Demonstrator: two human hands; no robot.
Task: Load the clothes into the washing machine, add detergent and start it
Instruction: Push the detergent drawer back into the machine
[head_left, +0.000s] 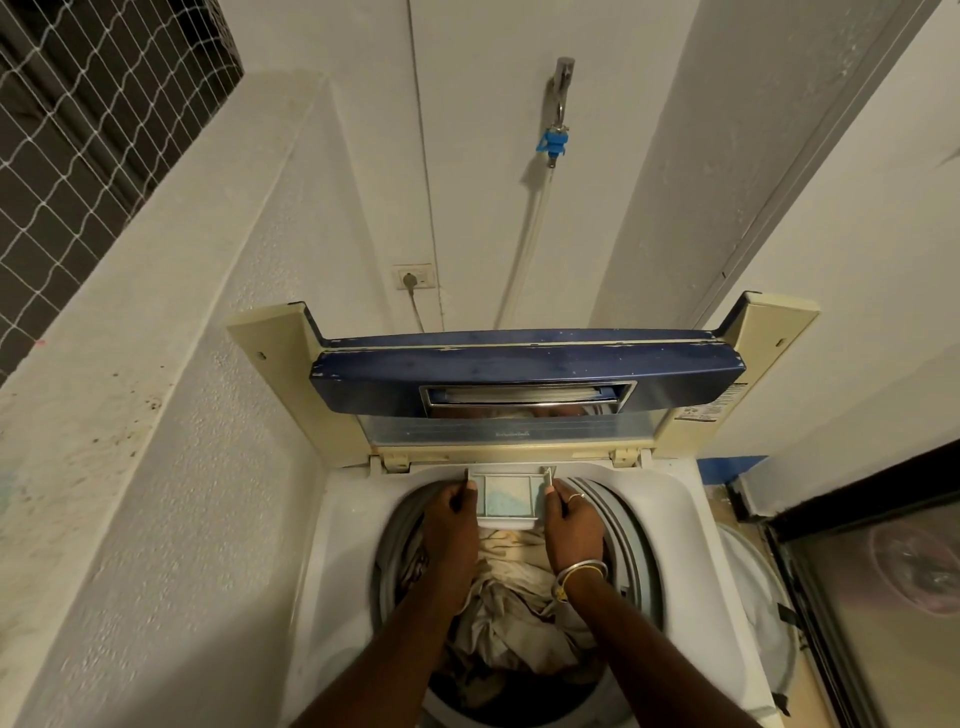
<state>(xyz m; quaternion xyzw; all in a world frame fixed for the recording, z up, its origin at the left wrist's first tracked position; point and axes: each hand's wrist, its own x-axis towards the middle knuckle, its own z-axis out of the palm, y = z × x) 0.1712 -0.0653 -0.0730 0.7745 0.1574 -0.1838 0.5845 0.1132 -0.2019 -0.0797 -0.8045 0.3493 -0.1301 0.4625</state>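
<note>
One washing machine (343, 519), lid (524, 374) up; one heap of clothes (514, 613) inside drum (626, 525); one small drawer (511, 496) at back edge of drum, pale blue powder (506, 501) in it; two hands: left hand (452, 514) grips drawer's left side, right hand (569, 519) grips right side; both arms hide part of clothes; one tap (562, 78), one hose (524, 244), one socket (413, 278) on wall behind drum.

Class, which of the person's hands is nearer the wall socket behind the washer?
Left. The left hand holds the detergent tray at its left edge, below the wall socket; the right hand holds the tray's right edge, farther to the right.
</note>
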